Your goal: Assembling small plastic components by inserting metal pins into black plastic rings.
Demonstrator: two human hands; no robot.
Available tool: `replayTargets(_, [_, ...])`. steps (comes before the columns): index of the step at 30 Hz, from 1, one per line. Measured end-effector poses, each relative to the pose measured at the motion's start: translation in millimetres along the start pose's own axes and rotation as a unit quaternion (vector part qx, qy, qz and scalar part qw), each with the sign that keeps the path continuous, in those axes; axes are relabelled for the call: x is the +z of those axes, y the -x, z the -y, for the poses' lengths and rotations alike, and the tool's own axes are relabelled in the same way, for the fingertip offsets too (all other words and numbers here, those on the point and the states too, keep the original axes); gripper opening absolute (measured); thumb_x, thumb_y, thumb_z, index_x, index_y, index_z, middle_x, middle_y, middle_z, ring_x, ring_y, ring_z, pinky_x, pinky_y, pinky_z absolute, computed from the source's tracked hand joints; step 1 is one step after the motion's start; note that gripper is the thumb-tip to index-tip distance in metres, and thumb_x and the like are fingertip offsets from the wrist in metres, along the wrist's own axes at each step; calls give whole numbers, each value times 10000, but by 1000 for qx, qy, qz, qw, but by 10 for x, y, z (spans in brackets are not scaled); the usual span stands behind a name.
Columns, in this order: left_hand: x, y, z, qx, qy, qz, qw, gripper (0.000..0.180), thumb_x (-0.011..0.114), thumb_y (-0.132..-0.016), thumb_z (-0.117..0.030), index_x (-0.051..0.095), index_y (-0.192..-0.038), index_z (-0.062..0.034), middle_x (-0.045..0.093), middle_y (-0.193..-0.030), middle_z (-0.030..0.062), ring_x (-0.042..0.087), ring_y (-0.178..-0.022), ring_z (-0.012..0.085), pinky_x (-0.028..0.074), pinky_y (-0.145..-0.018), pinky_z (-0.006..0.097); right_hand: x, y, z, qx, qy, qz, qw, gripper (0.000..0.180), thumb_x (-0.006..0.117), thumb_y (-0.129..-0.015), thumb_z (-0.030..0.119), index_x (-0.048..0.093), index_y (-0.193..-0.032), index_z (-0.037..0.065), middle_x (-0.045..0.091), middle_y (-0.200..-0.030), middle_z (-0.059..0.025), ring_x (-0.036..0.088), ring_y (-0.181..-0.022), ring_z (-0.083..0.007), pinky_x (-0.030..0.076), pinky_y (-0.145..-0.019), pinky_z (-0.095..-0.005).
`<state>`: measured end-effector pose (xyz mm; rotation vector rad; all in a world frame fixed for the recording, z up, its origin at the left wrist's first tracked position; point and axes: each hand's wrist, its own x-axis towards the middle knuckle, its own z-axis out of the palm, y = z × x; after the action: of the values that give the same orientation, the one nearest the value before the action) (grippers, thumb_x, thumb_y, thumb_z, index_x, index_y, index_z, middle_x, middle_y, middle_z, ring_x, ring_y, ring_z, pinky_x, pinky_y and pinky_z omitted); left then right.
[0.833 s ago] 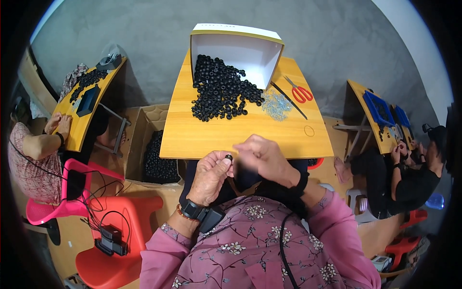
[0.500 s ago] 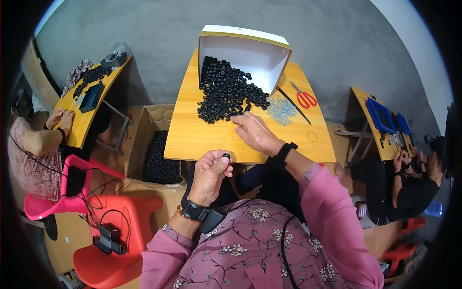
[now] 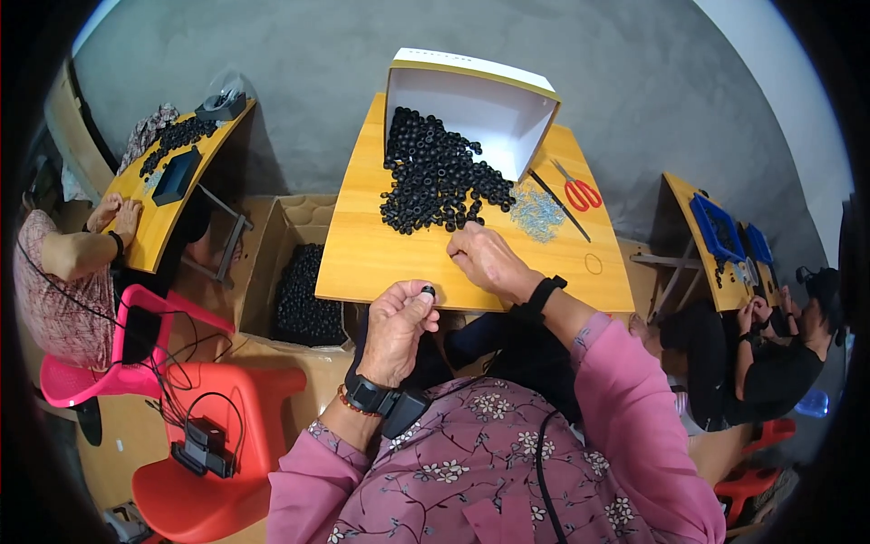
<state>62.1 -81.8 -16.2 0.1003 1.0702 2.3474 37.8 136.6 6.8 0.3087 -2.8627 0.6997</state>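
My left hand [image 3: 399, 331] is closed in front of the table's near edge. Between its thumb and fingers it pinches a small black round part [image 3: 428, 290], with the end pointing up. Over the tabletop, my right hand [image 3: 492, 260] has its fingers curled together, just on the near side of a pile of small black ring-shaped parts [image 3: 433, 172]. Whatever those fingers hold, if anything, is hidden. The pile spills out of a white box [image 3: 494, 109] lying on its side. Right of the pile is a heap of small silvery pieces [image 3: 536, 216].
On the wooden table [image 3: 362, 263] also lie red-handled scissors [image 3: 580, 192], a dark thin rod [image 3: 560, 207] and a rubber band [image 3: 593, 264]. A cardboard carton [image 3: 281, 218] of black parts stands left below. A red chair [image 3: 245, 408] is nearby. Other people work at side tables.
My right hand has drawn slightly back from the pile's near edge, and its fingers are more curled. The left hand keeps its pinch. The whole view has shifted slightly.
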Motion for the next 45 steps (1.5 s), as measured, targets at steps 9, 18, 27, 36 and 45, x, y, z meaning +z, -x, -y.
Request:
replayTargets(9, [-31,-24,59,12,-29,-7,1000,123,649,-938,-56,615,-1052,-26,670,-944,78,636,-735,137,544,-668,259,-167,549,-49,47,-156,-68,984,101,626,-874,72,644,-930,-11,621,-889,-146,636,-761,-278,527,-711,-354])
replayTargets(18, [46,26,108,1,-36,40,999,121,637,-940,-22,609,-1056,-5,672,-942,70,626,-733,107,533,-659,225,-259,797,353,116,-550,-2,827,216,634,-958,76,630,-1142,-38,678,-972,-89,692,-844,-153,573,-712,-257])
replayTargets(27, [57,50,75,5,-46,52,998,120,656,-933,-47,614,-1040,-12,670,-962,81,629,-754,131,539,-690,264,-238,786,356,120,-612,-16,781,180,654,-941,58,661,-1099,-28,688,-930,-91,677,-816,-134,558,-708,-246])
replayTargets(36, [76,70,63,16,-75,77,994,133,625,-944,-26,617,-1072,10,677,-970,84,632,-775,130,534,-696,258,-154,726,501,100,-566,-28,818,172,658,-935,52,680,-1088,-24,691,-875,-70,641,-741,-93,530,-678,-217])
replayTargets(45, [88,73,60,14,-77,76,994,147,618,-941,-8,616,-1083,32,685,-970,98,636,-775,132,533,-693,250,-104,715,522,95,-515,-39,851,161,651,-938,41,686,-1083,-18,697,-880,-52,630,-718,-73,519,-661,-195])
